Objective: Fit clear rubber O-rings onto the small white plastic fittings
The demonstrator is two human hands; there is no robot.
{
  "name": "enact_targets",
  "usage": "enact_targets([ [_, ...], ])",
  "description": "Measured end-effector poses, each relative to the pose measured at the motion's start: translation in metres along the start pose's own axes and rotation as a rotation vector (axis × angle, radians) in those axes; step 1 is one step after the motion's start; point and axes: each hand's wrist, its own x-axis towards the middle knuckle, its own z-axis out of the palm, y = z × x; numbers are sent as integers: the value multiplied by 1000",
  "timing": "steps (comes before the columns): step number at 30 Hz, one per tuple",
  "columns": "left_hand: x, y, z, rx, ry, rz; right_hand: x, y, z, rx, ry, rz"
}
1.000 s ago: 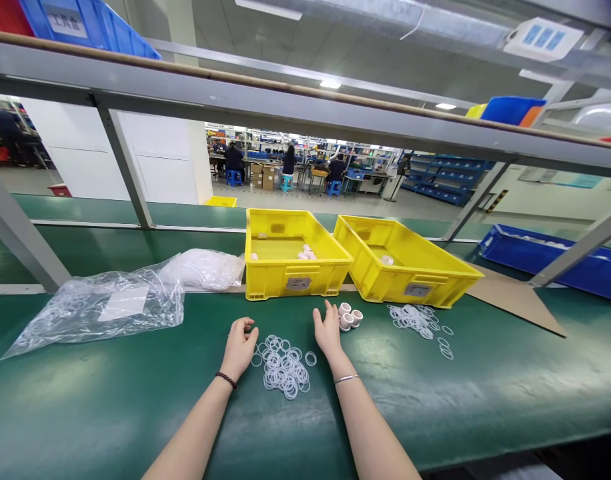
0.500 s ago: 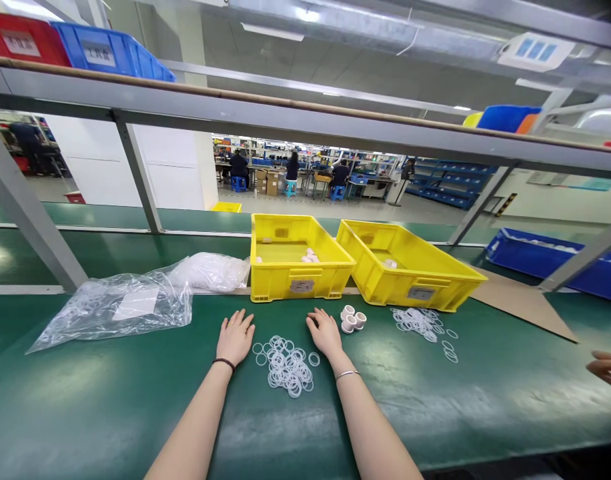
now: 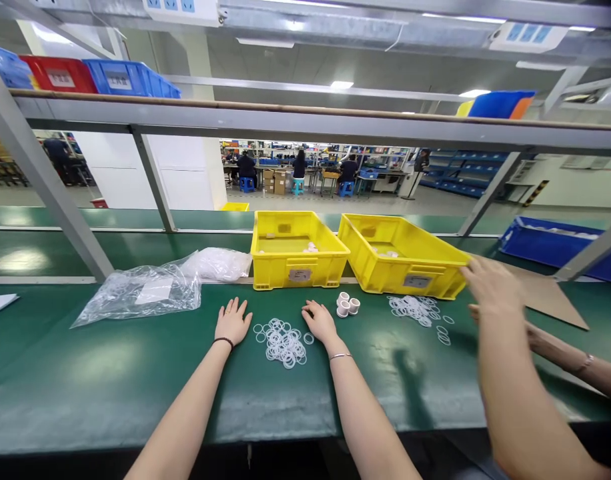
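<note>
Though a few pieces lie in the yellow bin (image 3: 299, 263), the ring pile (image 3: 284, 342) lies loose between left hand (image 3: 232, 321) and right hand (image 3: 319, 321), both flat and empty, with three caps (image 3: 346, 305) beside.

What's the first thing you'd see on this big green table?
A left yellow bin and a right yellow bin stand side by side at the back of the green table. Clear rings lie heaped between the left hand and right hand, both flat. A co-worker's hand reaches in from the right.
</note>
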Motion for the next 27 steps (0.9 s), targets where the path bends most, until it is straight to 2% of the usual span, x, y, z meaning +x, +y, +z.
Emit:
enact_targets([
  [5,-25,-8,-7,35,-6,-9,-3,-2,-1,13,-17,-17],
  [9,-33,-10,-9,39,-7,1,-4,-3,-2,59,26,-33],
  [13,-28,-10,-13,32,10,-3,-13,-13,-9,109,160,-34],
  [15,-20,-11,-13,35,-14,4,-13,-22,-20,132,266,-27],
  [17,-10,-13,-11,34,-21,16,-2,-35,-35,180,406,-62],
  [19,0,-14,-8,34,-3,15,25,-54,-56,203,466,-179],
  [21,7,-15,-4,31,15,17,69,-75,-79,155,432,-281],
  [23,12,-17,-1,17,23,36,125,-92,-96,53,325,-297],
  [24,14,-18,1,7,22,46,154,-96,-101,-46,231,-268],
  [25,15,-20,2,-5,18,54,180,-98,-104,-165,128,-235],
  [27,16,-23,3,-27,6,65,224,-94,-102,-243,47,-198],
])
